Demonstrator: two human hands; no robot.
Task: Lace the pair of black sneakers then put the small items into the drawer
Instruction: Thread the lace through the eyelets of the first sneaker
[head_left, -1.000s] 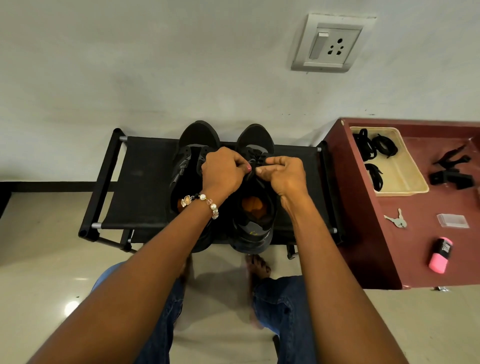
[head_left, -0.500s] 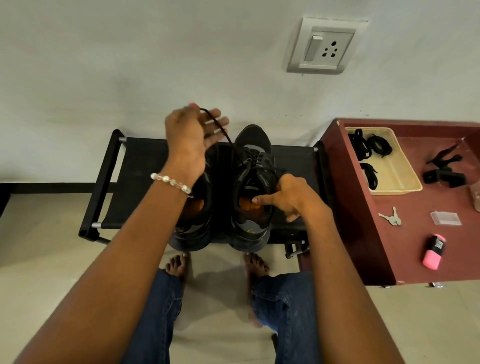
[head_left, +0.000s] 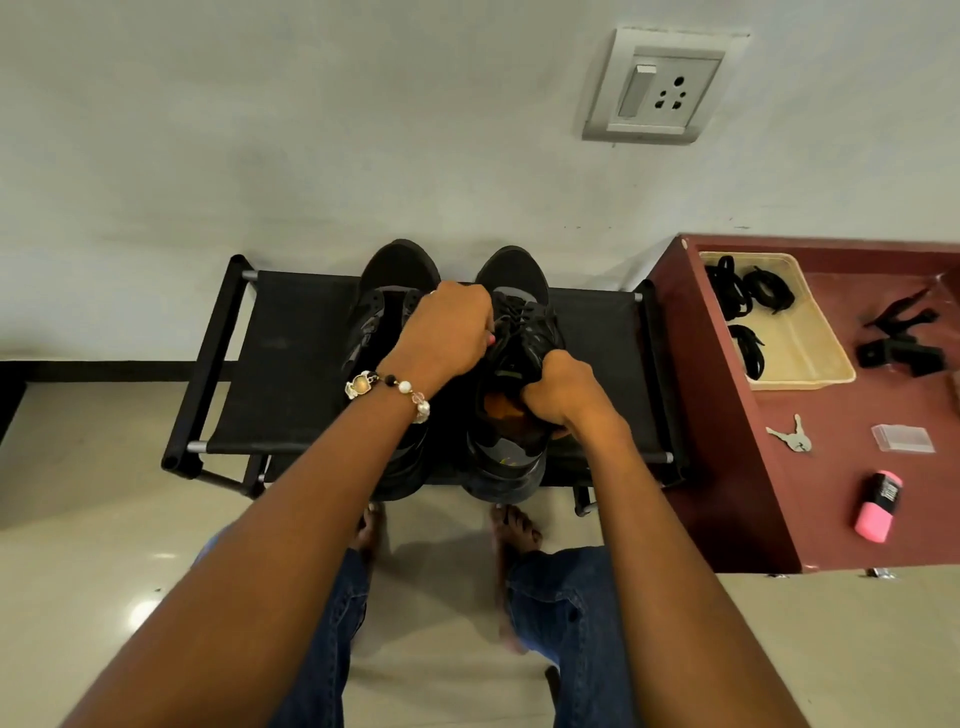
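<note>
While both sneakers stand side by side on the black rack (head_left: 291, 364), toes toward the wall, the hands work on the right sneaker (head_left: 511, 384). The left hand (head_left: 449, 332) sits over the lace area of that sneaker, near the gap between the pair, with fingers curled and fingertips at the lace (head_left: 506, 312); the pinch itself is hidden under the hand, so whether the lace is held cannot be told. A bead bracelet (head_left: 387, 387) circles the left wrist. The right hand (head_left: 563, 395) is closed on the right sneaker's collar, at the outer side of the opening, fingers curled over the edge beside the orange insole. The left sneaker (head_left: 387, 291) is largely covered by the left forearm and is touched by neither hand. To the right of the rack stands a maroon cabinet (head_left: 727, 467). On its top lie a beige tray (head_left: 810, 358) with black bands, black clips (head_left: 901, 338) beside the tray, keys (head_left: 792, 434), a clear case (head_left: 901, 439) and a pink highlighter (head_left: 878, 506), all well apart from both hands.
</note>
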